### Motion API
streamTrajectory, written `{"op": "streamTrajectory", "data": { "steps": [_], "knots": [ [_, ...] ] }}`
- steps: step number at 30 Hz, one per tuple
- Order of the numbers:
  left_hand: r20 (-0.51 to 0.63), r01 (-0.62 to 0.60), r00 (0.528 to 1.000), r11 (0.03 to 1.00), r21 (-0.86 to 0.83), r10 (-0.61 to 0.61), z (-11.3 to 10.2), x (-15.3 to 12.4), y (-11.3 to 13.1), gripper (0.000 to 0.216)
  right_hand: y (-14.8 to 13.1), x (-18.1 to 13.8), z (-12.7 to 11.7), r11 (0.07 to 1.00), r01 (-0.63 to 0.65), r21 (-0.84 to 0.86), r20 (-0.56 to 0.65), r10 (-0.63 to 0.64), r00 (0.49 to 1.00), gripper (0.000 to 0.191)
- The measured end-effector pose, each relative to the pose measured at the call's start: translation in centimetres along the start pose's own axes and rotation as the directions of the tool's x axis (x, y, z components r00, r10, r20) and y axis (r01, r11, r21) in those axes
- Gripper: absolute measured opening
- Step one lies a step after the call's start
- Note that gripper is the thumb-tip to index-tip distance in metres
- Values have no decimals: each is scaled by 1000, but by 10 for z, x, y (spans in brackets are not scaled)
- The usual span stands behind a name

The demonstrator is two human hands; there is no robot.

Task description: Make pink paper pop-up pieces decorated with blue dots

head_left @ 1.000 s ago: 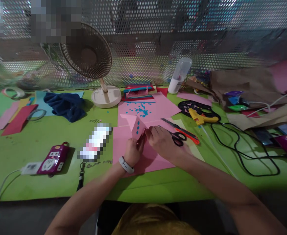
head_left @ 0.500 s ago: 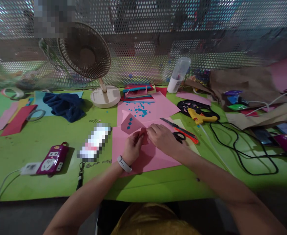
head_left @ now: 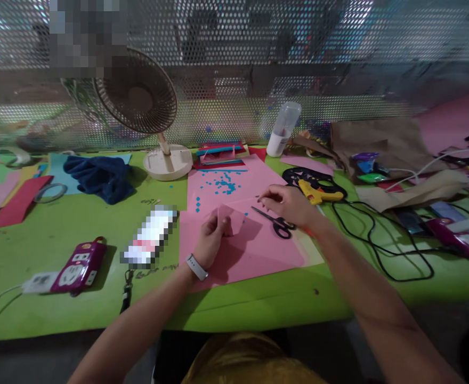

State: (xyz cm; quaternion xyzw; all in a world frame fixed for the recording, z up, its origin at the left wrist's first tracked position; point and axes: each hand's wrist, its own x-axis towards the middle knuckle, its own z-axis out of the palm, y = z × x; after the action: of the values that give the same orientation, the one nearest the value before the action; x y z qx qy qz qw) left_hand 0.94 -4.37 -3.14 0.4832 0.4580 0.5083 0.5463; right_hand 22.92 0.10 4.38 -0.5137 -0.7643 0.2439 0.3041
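Note:
My left hand (head_left: 211, 240), with a pale watch band at the wrist, grips a folded piece of pink paper (head_left: 237, 216) between thumb and fingers. My right hand (head_left: 288, 205) is apart from it, to the right. Its thumb and forefinger are pinched together, and whatever lies between them is too small to make out. Just below that hand, black-handled scissors (head_left: 283, 229) lie on a pink sheet (head_left: 254, 256). Small blue paper pieces (head_left: 226, 185) are scattered over the pink paper beyond. Three blue diamonds (head_left: 197, 204) form a short column left of the held paper.
A yellow glue gun (head_left: 318, 193) with a black cable lies to the right. On the left are a blurred-out phone (head_left: 150, 234), a purple power strip (head_left: 80, 266) and a dark blue cloth (head_left: 100, 177). A fan (head_left: 166, 162) and a white bottle (head_left: 284, 130) stand behind.
My right hand has left the pink paper and moved right and slightly up, uncovering the scissors. My left hand keeps hold of the paper. The raised flap with blue diamonds has lowered.

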Motion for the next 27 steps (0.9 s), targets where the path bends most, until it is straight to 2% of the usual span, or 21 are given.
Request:
{"op": "streamTrajectory", "data": {
  "steps": [1,3,6,8,11,13,15,17,19,22,27],
  "knots": [
    [-11,1,1000,1000,-14,-1,0,0,0,41,3,-1,-8,989,-16,-145,-10,14,1000,13],
    [-33,14,999,998,-61,-16,1,0,1,40,9,-7,-22,907,-67,-416,-28,62,998,14],
    [-73,33,996,987,-159,-45,1,0,2,39,19,-22,-36,782,-120,-612,49,189,981,18],
    [-90,33,995,979,-202,-52,1,1,2,43,26,-34,-44,764,-123,-633,105,242,965,16],
    [-102,37,993,976,-216,-61,-1,2,1,42,35,-49,-58,757,-159,-633,57,251,966,14],
    [-96,47,993,974,-220,-70,-1,2,1,41,40,-56,-70,740,-231,-632,-24,279,960,22],
    [-92,44,994,974,-222,-66,0,2,2,41,44,-60,-81,696,-330,-638,-154,305,940,28],
    [-102,45,992,975,-220,-68,0,1,4,42,48,-63,-88,661,-411,-628,-293,288,912,28],
    [-121,63,988,975,-215,-91,1,1,7,43,54,-65,-90,654,-443,-613,-353,275,894,27],
    [-137,78,985,979,-189,-105,0,2,8,43,65,-64,-86,673,-424,-606,-307,294,905,27],
    [-156,32,987,994,-105,-48,-5,5,3,40,85,-56,-78,608,-424,-671,-242,361,901,27]
  ]
}}
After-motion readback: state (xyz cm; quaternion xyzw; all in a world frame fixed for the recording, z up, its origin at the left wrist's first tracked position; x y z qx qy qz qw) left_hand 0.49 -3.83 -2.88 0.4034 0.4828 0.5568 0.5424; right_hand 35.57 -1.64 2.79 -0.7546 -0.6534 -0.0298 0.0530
